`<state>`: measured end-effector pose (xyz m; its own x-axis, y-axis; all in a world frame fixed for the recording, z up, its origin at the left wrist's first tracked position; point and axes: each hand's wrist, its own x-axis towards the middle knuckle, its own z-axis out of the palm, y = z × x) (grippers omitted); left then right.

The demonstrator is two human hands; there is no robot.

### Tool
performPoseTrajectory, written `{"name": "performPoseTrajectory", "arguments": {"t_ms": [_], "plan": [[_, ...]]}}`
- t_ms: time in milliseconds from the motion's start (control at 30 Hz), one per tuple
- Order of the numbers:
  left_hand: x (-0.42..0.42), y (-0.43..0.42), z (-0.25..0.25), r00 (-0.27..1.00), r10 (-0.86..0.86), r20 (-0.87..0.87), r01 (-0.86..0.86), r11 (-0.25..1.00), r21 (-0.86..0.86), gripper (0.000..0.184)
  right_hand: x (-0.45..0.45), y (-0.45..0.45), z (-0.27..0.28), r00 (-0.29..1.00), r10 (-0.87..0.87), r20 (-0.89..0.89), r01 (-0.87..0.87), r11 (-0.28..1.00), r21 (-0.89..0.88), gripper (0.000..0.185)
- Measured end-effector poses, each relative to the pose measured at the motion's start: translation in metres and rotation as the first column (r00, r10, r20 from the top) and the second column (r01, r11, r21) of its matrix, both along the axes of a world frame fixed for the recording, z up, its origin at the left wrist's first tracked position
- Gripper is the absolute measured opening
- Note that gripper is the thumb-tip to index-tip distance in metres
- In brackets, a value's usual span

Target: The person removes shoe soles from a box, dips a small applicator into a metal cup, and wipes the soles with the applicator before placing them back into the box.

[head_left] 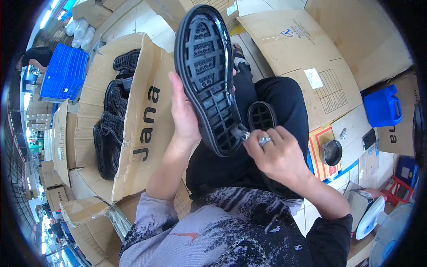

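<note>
A black shoe sole (207, 84) stands nearly upright in front of me, its gridded inner side facing the camera and its right rim shiny. My left hand (184, 111) grips it round the left edge, with fingertips showing at the right edge. My right hand (278, 153), with a ring on one finger, is closed on a small brush whose bristles (239, 132) touch the sole's lower right rim. Another black sole (261, 116) rests on my lap behind the right hand, partly hidden.
At left, a cardboard box (151, 93) holds several black soles (113, 104); blue crates (64, 71) are stacked beyond. At right are a round metal bowl (331, 152), a phone (369, 139), a blue jug (382, 107) and cardboard (307, 53). A fan stands lower right.
</note>
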<state>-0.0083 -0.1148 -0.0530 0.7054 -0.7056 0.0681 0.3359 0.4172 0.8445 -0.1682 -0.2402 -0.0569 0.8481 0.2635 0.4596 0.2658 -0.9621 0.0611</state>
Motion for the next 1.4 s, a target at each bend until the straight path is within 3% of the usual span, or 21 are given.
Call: {"name": "performPoseTrajectory", "arguments": {"t_ms": [133,200,267,333,400,433,533,633,767,800,867,1000,1067,1133,1167,1200,1233,1267,1300,1333,1400], "plan": [[0.001,-0.001,0.006,0.998,0.063,-0.014,-0.063,0.997,-0.036,0.083,-0.010,0.008,-0.001,0.995,0.022,-0.099,-0.013,0.996,0.087,0.018],[0.001,-0.003,0.000,0.998,0.060,-0.014,-0.061,0.997,-0.057,0.083,-0.010,0.012,0.009,0.973,0.146,-0.178,-0.047,0.881,0.470,0.015],[-0.001,-0.004,-0.004,0.999,0.035,-0.020,-0.036,0.996,-0.079,0.084,-0.005,0.007,0.019,0.945,0.165,-0.283,0.021,0.831,0.555,0.021],[-0.002,-0.005,-0.008,1.000,-0.005,-0.022,0.003,0.999,-0.052,0.085,0.011,-0.002,0.022,0.933,0.270,-0.236,0.037,0.582,0.813,0.020],[-0.004,-0.005,-0.011,0.998,-0.051,-0.024,0.050,0.999,-0.008,0.084,0.029,-0.015,0.036,0.989,0.093,-0.114,-0.013,0.829,0.558,0.020],[-0.009,-0.007,-0.008,0.997,-0.049,-0.052,0.049,0.999,0.003,0.083,0.038,-0.016,0.042,0.999,0.032,0.039,-0.043,0.939,0.341,0.018],[-0.017,-0.005,-0.005,0.989,-0.030,-0.145,0.035,0.999,0.033,0.077,0.061,-0.014,0.040,0.975,0.095,0.200,-0.108,0.992,0.057,0.008],[-0.014,-0.009,-0.005,0.993,-0.008,-0.121,0.009,1.000,0.011,0.077,0.054,-0.001,0.035,0.976,0.122,0.182,-0.105,0.989,-0.100,0.008],[0.002,-0.001,-0.016,0.991,-0.059,-0.122,0.058,0.998,-0.010,0.081,0.024,0.010,0.025,0.971,0.236,0.026,-0.235,0.971,-0.041,0.015],[0.005,0.000,-0.017,0.991,-0.057,-0.124,0.056,0.998,-0.011,0.081,0.018,0.011,0.026,0.965,0.263,-0.013,-0.263,0.964,-0.031,0.008],[0.010,0.001,-0.019,0.982,-0.096,-0.163,0.092,0.995,-0.032,0.082,0.011,0.007,0.022,0.917,0.353,-0.185,-0.323,0.931,0.172,0.007],[0.002,-0.004,-0.021,0.958,-0.129,-0.255,0.138,0.990,0.017,0.079,0.044,-0.025,0.031,0.748,0.477,-0.463,-0.208,0.830,0.518,0.021],[-0.003,-0.006,-0.021,0.934,-0.158,-0.319,0.167,0.986,0.000,0.078,0.067,-0.042,0.029,0.738,0.489,-0.466,-0.127,0.778,0.616,0.022],[-0.007,-0.005,-0.021,0.942,-0.018,-0.336,0.045,0.996,0.073,0.077,0.083,-0.051,0.045,0.777,0.427,-0.463,-0.096,0.807,0.583,0.022],[-0.004,-0.003,-0.024,0.941,-0.017,-0.339,0.045,0.996,0.073,0.077,0.083,-0.051,0.060,0.784,0.300,-0.543,-0.003,0.877,0.480,0.023],[-0.001,0.000,-0.026,0.930,-0.026,-0.366,0.063,0.994,0.088,0.077,0.081,-0.048,0.058,0.781,0.306,-0.544,-0.007,0.876,0.481,0.023],[0.001,0.002,-0.027,0.919,-0.032,-0.394,0.078,0.992,0.103,0.077,0.078,-0.045,0.053,0.921,0.217,-0.325,-0.110,0.942,0.318,0.020],[0.001,0.004,-0.026,0.919,-0.023,-0.394,0.070,0.992,0.105,0.077,0.075,-0.041,0.047,0.984,0.165,-0.060,-0.156,0.980,0.125,0.017],[0.001,0.001,-0.021,0.898,-0.051,-0.438,0.074,0.997,0.036,0.077,0.072,-0.034,0.036,0.990,0.121,0.072,-0.115,0.990,-0.076,0.008],[0.000,-0.001,-0.018,0.874,-0.083,-0.478,0.076,0.996,-0.035,0.077,0.066,-0.024,0.028,0.981,0.118,0.154,-0.096,0.985,-0.145,0.003],[0.004,-0.003,-0.022,0.921,-0.071,-0.383,0.073,0.997,-0.009,0.078,0.048,-0.013,0.021,0.977,0.175,0.119,-0.148,0.967,-0.207,0.006]]}}
